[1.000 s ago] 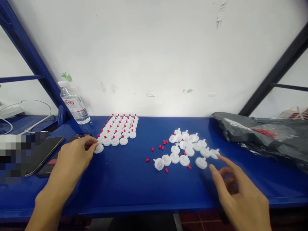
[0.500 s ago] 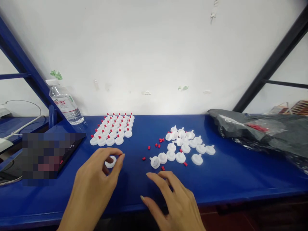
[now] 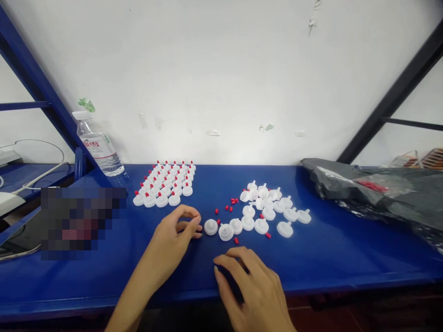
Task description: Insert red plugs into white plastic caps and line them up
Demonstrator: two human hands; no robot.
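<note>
My left hand (image 3: 176, 233) is over the table's middle, thumb and forefinger brought together; whatever is between them, if anything, is hidden. Just right of its fingertips sits a white round cap (image 3: 211, 227) with its nozzle up. Beside that lie another white cap (image 3: 226, 232) and a small red tip (image 3: 218, 222). My right hand (image 3: 251, 286) hovers near the front edge, fingers curled, thumb and forefinger tips nearly meeting with nothing visible between them. Behind it is a loose cluster of white nozzle caps (image 3: 261, 226) with several red tips (image 3: 236, 240) scattered about.
At the back left, white caps (image 3: 161, 199) topped with red tips stand in rows on the blue table (image 3: 221, 180). A water bottle (image 3: 100, 147) leans behind them. A blurred-out dark item (image 3: 76, 226) lies left. On the right is a black plastic bag (image 3: 346, 184).
My left hand has moved right, toward the loose caps. A white cap now stands by its fingertips, and a red tip there has shifted. My right hand's thumb and forefinger have drawn together.
</note>
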